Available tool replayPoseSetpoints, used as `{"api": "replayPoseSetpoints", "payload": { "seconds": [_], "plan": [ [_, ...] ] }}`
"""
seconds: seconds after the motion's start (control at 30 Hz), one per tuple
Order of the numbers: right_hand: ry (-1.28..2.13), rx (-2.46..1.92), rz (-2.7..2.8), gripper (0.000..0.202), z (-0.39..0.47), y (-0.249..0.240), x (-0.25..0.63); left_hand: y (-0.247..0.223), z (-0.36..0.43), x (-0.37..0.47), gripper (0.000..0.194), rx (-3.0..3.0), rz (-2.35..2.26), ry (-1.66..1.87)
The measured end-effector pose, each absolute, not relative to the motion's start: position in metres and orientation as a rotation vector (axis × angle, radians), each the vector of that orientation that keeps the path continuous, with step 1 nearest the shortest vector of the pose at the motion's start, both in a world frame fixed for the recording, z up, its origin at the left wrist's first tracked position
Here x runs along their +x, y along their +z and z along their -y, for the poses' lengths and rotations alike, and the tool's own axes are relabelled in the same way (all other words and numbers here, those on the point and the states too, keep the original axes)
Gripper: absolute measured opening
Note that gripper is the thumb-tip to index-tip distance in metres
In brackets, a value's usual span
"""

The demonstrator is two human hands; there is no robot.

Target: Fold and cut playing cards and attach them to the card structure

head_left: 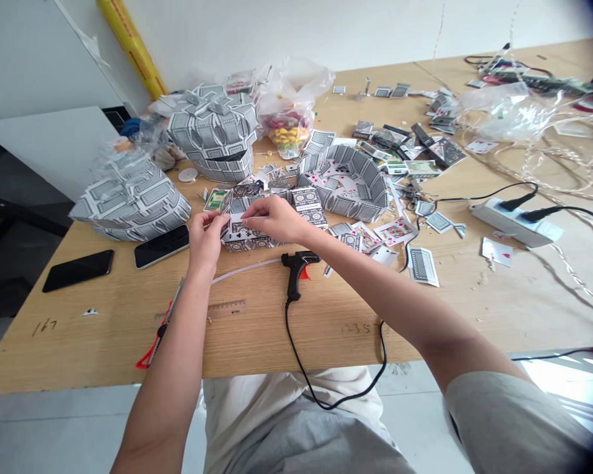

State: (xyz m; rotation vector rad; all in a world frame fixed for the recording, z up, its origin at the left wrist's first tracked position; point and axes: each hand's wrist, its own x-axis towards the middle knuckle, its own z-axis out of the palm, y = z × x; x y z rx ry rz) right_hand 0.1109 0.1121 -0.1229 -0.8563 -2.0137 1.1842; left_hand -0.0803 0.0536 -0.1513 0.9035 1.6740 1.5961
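Note:
A low box built of folded playing cards [254, 242] lies in front of me, dark-patterned outside with club faces showing inside. My left hand [206, 238] is closed, its thumb and fingers pinching the box's left edge. My right hand [275, 218] reaches over the box from the right with fingers pinched together on a small white playing card [236, 216] at the inner side; its grip is partly hidden. Just below the box, a black hot glue gun [296, 273] with an orange trigger lies on the table. A larger open card tray [358, 204] stands beyond my right hand.
Finished-looking card baskets [212, 125] [133, 197] stand at the back left. Two phones [79, 270] [162, 247], a red utility knife [161, 332] and a ruler [227, 309] lie nearby. Loose cards [423, 265], a power strip [516, 220] and cables occupy the right.

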Motion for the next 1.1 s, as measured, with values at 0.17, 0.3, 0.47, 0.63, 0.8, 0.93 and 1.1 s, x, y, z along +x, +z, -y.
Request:
{"api": "replayPoseSetpoints", "payload": {
  "seconds": [0.17, 0.3, 0.47, 0.63, 0.8, 0.93, 1.1],
  "plan": [
    [1.336, -0.826, 1.982, 0.017, -0.120, -0.124, 0.110, -0.153, -0.055, -0.081, 0.035, 0.910, -1.683, 1.593],
    [1.416, -0.765, 1.936, 0.017, -0.124, -0.126, 0.109, -0.154, -0.056, -0.082, 0.035, 0.907, -1.684, 1.598],
    [1.457, -0.781, 1.879, 0.020, -0.123, -0.127, 0.110, -0.154, -0.056, -0.081, 0.034, 0.894, -1.676, 1.614],
    [1.475, -0.789, 1.854, 0.020, -0.122, -0.126, 0.112, -0.154, -0.056, -0.079, 0.034, 0.884, -1.677, 1.615],
    [1.470, -0.811, 1.847, 0.020, -0.122, -0.126, 0.110, -0.152, -0.055, -0.078, 0.036, 0.874, -1.663, 1.589],
    [1.448, -0.837, 1.842, 0.020, -0.122, -0.127, 0.109, -0.153, -0.056, -0.079, 0.041, 0.853, -1.628, 1.579],
    [1.409, -0.892, 1.836, 0.021, -0.122, -0.128, 0.108, -0.155, -0.057, -0.080, 0.047, 0.838, -1.604, 1.585]
  ]
}}
